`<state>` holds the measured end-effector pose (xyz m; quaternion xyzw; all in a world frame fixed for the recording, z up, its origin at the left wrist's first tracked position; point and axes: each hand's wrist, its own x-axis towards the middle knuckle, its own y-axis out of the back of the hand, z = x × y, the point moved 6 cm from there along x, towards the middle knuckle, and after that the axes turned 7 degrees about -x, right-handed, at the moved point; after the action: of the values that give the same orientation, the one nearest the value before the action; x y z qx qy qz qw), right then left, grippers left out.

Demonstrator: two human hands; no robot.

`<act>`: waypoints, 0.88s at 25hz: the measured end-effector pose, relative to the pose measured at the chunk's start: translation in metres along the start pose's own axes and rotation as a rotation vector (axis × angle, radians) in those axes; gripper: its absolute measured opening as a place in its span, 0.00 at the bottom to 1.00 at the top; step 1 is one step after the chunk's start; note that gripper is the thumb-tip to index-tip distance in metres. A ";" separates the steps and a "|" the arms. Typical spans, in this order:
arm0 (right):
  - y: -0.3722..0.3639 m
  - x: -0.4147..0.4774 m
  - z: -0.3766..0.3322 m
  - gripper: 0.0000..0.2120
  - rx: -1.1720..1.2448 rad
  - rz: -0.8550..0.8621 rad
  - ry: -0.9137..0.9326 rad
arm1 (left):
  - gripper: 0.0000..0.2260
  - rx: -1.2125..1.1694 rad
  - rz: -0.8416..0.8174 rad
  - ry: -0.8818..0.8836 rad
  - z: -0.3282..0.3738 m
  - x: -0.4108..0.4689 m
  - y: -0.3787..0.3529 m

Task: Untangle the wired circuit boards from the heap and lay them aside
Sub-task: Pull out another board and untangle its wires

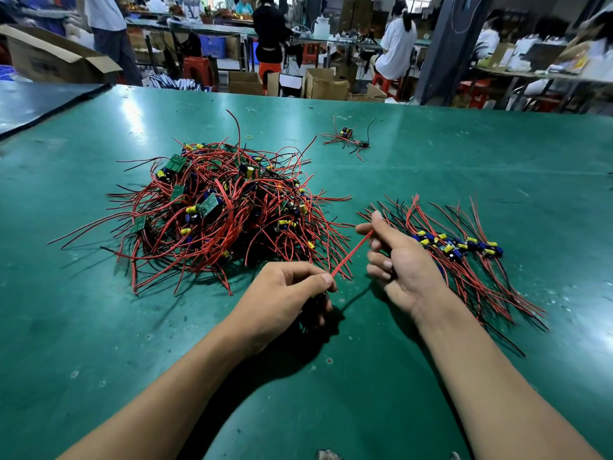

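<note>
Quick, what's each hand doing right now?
Left hand: pinches one end of a red wire.
Right hand: pinches the red wire's other end.

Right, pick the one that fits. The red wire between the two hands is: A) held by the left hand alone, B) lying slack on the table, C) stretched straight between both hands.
C: the left hand and right hand each pinch the red wire, which runs straight between them.
</note>
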<state>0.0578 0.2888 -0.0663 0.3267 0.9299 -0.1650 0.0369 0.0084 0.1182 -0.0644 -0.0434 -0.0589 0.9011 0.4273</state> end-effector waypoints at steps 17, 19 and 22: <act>-0.002 -0.004 -0.003 0.29 -0.133 -0.024 0.054 | 0.06 -0.172 -0.020 0.069 0.010 -0.007 -0.001; -0.010 -0.008 -0.004 0.26 -0.268 -0.063 0.122 | 0.04 -0.206 0.043 -0.019 0.018 -0.005 0.004; -0.026 -0.020 -0.006 0.09 -0.778 -0.113 0.439 | 0.03 -0.174 0.165 -0.220 0.035 -0.004 0.014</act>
<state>0.0582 0.2601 -0.0496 0.2647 0.9249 0.2683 -0.0503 -0.0042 0.1040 -0.0319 0.0140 -0.1793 0.9241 0.3373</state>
